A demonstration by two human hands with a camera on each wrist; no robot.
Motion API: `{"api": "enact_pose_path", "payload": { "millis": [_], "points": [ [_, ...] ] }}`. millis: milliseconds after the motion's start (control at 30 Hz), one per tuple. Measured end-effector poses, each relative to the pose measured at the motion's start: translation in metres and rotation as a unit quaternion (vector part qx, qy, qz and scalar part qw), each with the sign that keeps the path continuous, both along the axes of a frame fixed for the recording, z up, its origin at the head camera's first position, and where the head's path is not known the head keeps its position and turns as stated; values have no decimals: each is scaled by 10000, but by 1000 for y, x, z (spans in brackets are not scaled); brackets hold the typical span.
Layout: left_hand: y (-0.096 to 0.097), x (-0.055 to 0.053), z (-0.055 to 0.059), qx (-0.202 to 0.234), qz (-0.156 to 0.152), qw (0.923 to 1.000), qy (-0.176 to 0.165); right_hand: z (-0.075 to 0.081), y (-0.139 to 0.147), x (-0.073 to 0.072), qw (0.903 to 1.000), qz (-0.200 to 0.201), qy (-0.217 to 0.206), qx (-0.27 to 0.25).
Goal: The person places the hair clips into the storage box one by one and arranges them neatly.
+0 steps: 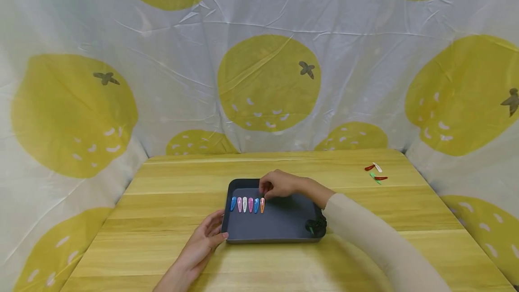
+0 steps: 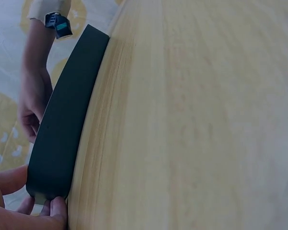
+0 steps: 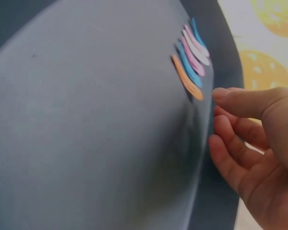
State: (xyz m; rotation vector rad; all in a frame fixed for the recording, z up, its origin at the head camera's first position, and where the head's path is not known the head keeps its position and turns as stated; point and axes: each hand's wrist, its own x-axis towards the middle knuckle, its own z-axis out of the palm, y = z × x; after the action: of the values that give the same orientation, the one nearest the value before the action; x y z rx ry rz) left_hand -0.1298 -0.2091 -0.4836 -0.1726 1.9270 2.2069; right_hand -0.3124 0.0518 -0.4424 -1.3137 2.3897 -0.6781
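A dark grey tray (image 1: pixel 267 231) lies on the table. Along its left half runs a row of several snap hair clips, from a blue clip (image 1: pixel 233 203) through pink and white ones to an orange hair clip (image 1: pixel 262 205). My left hand (image 1: pixel 198 243) grips the tray's left side near the front corner; in the left wrist view its thumb and fingers hold the tray's dark wall (image 2: pixel 65 115). Over the back of the tray hovers my right hand (image 1: pixel 280 184), beside the orange clip. In the right wrist view its fingers (image 3: pixel 233 139) are loosely bent with nothing visible between them.
At the table's back right lie a red clip (image 1: pixel 369 168) beside a white clip (image 1: pixel 378 167), and a green clip (image 1: pixel 375 177) crossed by another red clip (image 1: pixel 381 178). A black wrist camera (image 1: pixel 317 225) overlaps the tray's right front corner. Lemon-patterned curtains surround the table.
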Motion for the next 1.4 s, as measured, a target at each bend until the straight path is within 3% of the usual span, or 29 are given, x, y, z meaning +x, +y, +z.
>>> {"api": "enact_pose_path", "payload": {
  "millis": [533,1000,1400],
  "points": [
    [2,-1,0,-58,44,9999,-74,29,42,-2,9995,-131,-171,-209],
    [4,-2,2,-69,50,9999,-66,36,90,-10,9988,-318,-123,-353],
    [5,-4,3,-70,110,9998,-130,48,143,-17,9931,-991,-476,-416]
  ]
}}
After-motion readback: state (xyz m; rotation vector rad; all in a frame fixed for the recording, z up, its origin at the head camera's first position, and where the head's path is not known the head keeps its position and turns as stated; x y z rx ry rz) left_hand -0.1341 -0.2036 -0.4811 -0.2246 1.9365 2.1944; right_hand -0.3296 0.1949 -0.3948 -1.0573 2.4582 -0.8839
